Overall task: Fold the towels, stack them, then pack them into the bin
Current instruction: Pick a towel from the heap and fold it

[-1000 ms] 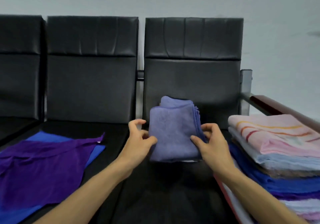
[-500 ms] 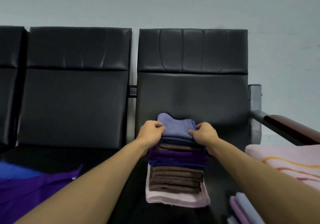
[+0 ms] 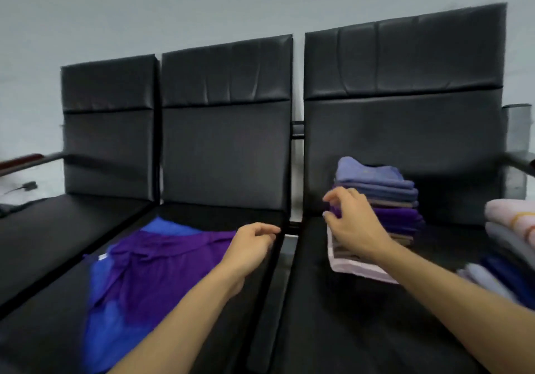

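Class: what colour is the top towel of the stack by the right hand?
The top towel is pale bluish purple; head view shows it.

Left hand (image 3: 254, 246) hovers loosely curled, right hand (image 3: 354, 224) stretches forward, relaxed and splayed.

Left hand (image 3: 252, 246) has left the stack (image 3: 388, 200), reaching toward the purple towel (image 3: 162, 263).

My right hand (image 3: 353, 223), fingers relaxed, is at the left side of the stack of folded towels (image 3: 388, 197) on the right black seat (image 3: 347, 330). My left hand (image 3: 252, 246), loosely curled and holding nothing, hovers beside a flat purple towel (image 3: 162, 260) that overlies a blue towel (image 3: 115, 330) on the middle seat (image 3: 225, 217).
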Demonstrator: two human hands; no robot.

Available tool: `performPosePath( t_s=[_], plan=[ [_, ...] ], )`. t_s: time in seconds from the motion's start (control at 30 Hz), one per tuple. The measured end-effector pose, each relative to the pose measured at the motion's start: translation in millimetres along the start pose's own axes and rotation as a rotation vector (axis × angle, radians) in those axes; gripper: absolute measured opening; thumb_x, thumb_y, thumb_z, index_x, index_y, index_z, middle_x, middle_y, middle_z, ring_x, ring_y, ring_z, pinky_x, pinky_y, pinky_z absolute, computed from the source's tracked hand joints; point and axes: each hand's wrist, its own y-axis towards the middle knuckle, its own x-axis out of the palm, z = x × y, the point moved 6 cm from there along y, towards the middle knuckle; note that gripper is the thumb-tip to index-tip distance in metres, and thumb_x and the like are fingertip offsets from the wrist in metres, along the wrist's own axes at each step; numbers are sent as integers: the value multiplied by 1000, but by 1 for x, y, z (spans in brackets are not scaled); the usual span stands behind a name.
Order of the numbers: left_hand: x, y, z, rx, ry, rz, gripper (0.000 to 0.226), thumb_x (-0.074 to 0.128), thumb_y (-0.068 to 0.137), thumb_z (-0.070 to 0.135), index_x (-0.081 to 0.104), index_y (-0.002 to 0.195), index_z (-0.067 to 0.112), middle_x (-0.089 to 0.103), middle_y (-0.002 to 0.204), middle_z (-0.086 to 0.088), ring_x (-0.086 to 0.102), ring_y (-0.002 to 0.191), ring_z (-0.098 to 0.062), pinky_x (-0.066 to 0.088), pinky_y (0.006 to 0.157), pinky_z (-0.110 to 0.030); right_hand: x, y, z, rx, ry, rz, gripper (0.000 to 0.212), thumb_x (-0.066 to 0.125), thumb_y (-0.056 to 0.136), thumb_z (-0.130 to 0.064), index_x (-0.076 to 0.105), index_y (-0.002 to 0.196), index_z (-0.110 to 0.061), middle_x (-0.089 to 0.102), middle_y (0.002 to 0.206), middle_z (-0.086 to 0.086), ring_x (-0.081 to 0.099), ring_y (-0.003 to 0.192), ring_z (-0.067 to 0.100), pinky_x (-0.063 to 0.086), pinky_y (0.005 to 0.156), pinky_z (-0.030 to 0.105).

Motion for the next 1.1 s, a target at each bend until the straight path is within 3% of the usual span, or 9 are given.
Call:
performPosePath(
  t_s=[0.1,0.2,0.37,0.5,0.67,0.77,0.87,1.0,1.1],
  plan=[
    [-66,-26,-31,-27,-17,191,37,43,87,-7,68,83,19,70,86,-3,63,77,-11,48,68,-18,44,-25,-43,-26,74,-178,15,61,88,-15,60,103,-15,59,91,-1,57,96,20,32,78,22],
    [-124,-41,-52,-6,125,393,37,42,88,-2,67,77,23,71,77,0,66,76,-15,54,74,-33,92,-43,-75,18,119,-332,10,61,89,-21,66,95,-16,62,83,-3,62,93,16,34,70,19],
    [-163,-58,-70,-3,321,506,34,41,90,7,59,75,31,67,75,4,60,68,-15,42,62,-31,180,-58,-103,224,108,-456,32,62,85,-44,70,88,-12,70,102,10,63,101,27,46,79,29],
    [-164,-56,-79,-2,361,474,31,39,89,9,59,78,31,67,81,4,62,76,-17,43,61,-30,215,-66,-109,352,-13,-500,50,65,83,-48,60,113,-9,61,121,12,58,113,31,47,86,33],
    [-163,-58,-75,18,382,481,28,43,88,7,62,93,27,65,97,2,62,85,-21,49,72,-35,208,-58,-126,291,182,-308,12,65,85,-26,59,85,-15,64,97,5,61,99,25,43,76,25],
    [-159,-58,-65,65,362,495,29,44,91,7,62,108,22,58,112,3,58,100,-17,49,89,-38,177,-44,-143,177,523,-125,16,68,85,-21,56,75,-22,63,79,-6,59,79,12,40,71,21],
    [-149,-56,-50,103,251,504,33,42,91,5,60,115,20,59,116,2,57,107,-16,47,95,-36,142,-31,-146,197,852,16,17,63,90,-17,54,77,-24,63,74,-2,58,71,13,53,72,39],
    [-111,-54,-22,189,93,316,27,42,93,7,58,108,23,69,90,4,68,73,-12,50,74,-17,90,-24,-130,322,1175,97,15,51,97,-7,52,86,-18,66,82,6,63,76,21,56,68,44],
    [-73,-58,4,287,65,156,22,41,97,8,57,94,24,69,65,1,59,42,-17,47,56,-25,41,-27,-99,307,1119,99,18,49,96,-2,58,89,-16,67,85,7,62,78,22,49,65,36]
  ],
)
